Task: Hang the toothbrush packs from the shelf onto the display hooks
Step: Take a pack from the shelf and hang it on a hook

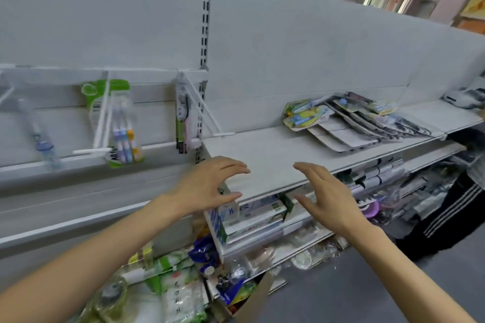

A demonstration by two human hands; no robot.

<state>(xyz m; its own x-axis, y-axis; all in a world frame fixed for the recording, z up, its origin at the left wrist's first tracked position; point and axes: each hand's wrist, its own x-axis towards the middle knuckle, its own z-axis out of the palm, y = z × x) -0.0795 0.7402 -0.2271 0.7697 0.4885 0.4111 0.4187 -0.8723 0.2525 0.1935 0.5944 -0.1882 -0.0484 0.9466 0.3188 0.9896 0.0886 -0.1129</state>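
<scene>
A pile of toothbrush packs [351, 120] lies on the white shelf [262, 155] at the right, some face down. On the left panel, a green pack [118, 123] hangs on a white display hook [101, 118], and a slim dark pack [182, 118] hangs on another hook [207, 115]. A further hook at the far left carries a blurred clear pack [44, 144]. My left hand [210, 186] and my right hand [325, 196] hover with relaxed fingers over the shelf's front edge, holding nothing, well short of the pile.
Below the shelf, lower shelves hold boxed goods [252, 217] and bagged items [380, 178]. A cardboard box of packets [236, 294] and green bags [170, 270] sit near the floor. A person in striped dark trousers [451, 215] stands at the right.
</scene>
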